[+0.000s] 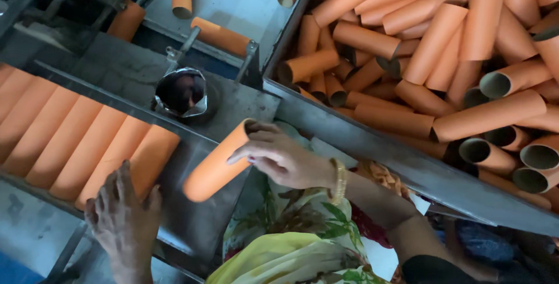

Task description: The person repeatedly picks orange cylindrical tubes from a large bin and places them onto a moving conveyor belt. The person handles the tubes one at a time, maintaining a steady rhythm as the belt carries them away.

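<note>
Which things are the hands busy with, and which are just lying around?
In use: orange tube held by the right hand; row of orange tubes in the metal tray, touched by the left hand.
Lying about: heap of tubes in the bin; shiny cup.

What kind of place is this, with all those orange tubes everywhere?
Most likely a small factory or workshop line. A metal bin holds a heap of loose orange tubes, more tubes lie in a neat row on a metal tray, and the right hand holds one tube over the machine frame.
</note>
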